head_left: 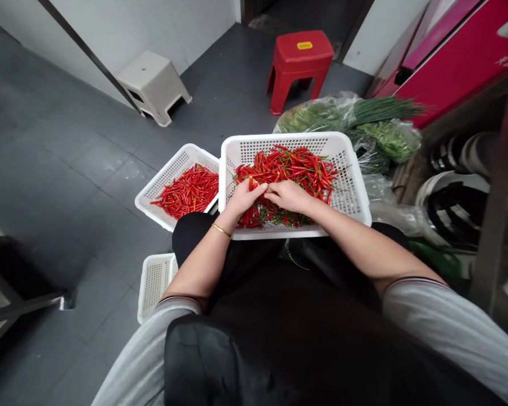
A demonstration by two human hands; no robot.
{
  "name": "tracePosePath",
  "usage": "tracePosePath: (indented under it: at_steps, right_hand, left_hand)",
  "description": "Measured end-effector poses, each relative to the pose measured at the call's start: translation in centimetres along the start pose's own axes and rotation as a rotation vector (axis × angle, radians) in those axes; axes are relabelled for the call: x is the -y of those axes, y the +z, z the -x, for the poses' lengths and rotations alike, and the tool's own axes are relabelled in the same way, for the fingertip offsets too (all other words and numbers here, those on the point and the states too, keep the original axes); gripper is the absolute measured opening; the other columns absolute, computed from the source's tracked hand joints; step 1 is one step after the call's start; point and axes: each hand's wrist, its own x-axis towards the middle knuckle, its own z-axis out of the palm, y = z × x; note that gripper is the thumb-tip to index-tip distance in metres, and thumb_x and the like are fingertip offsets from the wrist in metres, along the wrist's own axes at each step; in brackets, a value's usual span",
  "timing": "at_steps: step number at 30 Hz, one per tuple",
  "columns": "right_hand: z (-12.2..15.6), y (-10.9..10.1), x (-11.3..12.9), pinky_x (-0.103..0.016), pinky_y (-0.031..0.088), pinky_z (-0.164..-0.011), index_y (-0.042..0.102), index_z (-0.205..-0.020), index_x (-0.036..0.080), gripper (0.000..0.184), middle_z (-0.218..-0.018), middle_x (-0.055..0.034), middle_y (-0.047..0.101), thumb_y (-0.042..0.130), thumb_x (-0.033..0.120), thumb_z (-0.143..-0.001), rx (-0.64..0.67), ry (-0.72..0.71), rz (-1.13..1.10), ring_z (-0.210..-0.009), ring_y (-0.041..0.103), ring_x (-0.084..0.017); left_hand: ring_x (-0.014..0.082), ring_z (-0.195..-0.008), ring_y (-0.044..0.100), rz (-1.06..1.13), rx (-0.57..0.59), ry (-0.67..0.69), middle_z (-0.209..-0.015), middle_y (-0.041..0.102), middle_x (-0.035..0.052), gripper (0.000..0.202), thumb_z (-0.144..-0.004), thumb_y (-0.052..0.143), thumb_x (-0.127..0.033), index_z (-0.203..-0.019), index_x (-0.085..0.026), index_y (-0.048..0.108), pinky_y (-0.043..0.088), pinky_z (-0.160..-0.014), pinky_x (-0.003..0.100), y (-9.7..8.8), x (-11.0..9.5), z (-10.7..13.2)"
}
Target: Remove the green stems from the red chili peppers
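A white perforated basket [355, 194] rests on my lap, holding a heap of red chili peppers [298, 163] with green stems. Over the front of that heap, my left hand [246, 198] is closed around red chilies, whose ends poke up by the thumb. My right hand [291, 195] meets it with thumb and fingers pinched together at the left fingertips; what it pinches is hidden. To the left, a second white basket [146, 202] contains red chilies [188, 192] that appear mostly stemless. A green stem [295, 258] lies on my black apron.
Below the left basket stands another white basket [154, 282], partly covered by my arm. Bagged green vegetables [322, 115] lie behind the lap basket. A red stool [300, 59] and a whitish stool [152, 84] stand farther off on the grey floor. Stacked round containers [457, 208] are at right.
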Motion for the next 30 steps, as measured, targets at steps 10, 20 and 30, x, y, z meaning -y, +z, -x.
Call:
tracePosePath:
  at_steps: [10,20,30]
  right_hand:
    - [1.6,0.0,1.4,-0.019,0.040,-0.038,0.059,-0.066,0.016,0.021,-0.043,0.0048,0.052,0.057,0.022,-0.086,0.238,0.140,-0.597,-0.035,0.051,-0.009]
    - [1.2,-0.8,0.9,-0.026,0.051,-0.057,0.064,-0.108,0.014,0.041,-0.065,-0.0008,0.064,0.041,0.046,-0.096,0.053,-0.175,-0.663,-0.050,0.058,-0.011]
    - [-2.6,8.2,5.7,-0.037,0.050,-0.072,0.036,-0.142,0.005,0.062,-0.101,-0.0227,0.070,0.049,0.040,-0.092,0.304,-0.315,0.371,-0.089,0.068,-0.031]
  left_hand:
    - [0.0142,-0.062,0.048,-0.500,0.125,0.289,-0.063,0.048,-0.0005,0.020,-0.083,0.059,-0.028,-0.069,-0.020,0.047,0.040,-0.066,0.027,0.2,-0.2,1.4]
    - [0.0108,-0.055,0.053,0.136,-0.436,0.251,-0.058,0.052,-0.0019,0.027,-0.088,0.055,-0.045,-0.079,-0.020,0.050,0.043,-0.053,0.022,-3.2,-2.4,0.3]
    - [0.0062,-0.043,0.049,0.391,-0.441,0.164,-0.055,0.057,-0.0022,0.031,-0.081,0.066,-0.040,-0.069,-0.018,0.049,0.037,-0.041,0.019,-3.6,-2.0,-0.5]
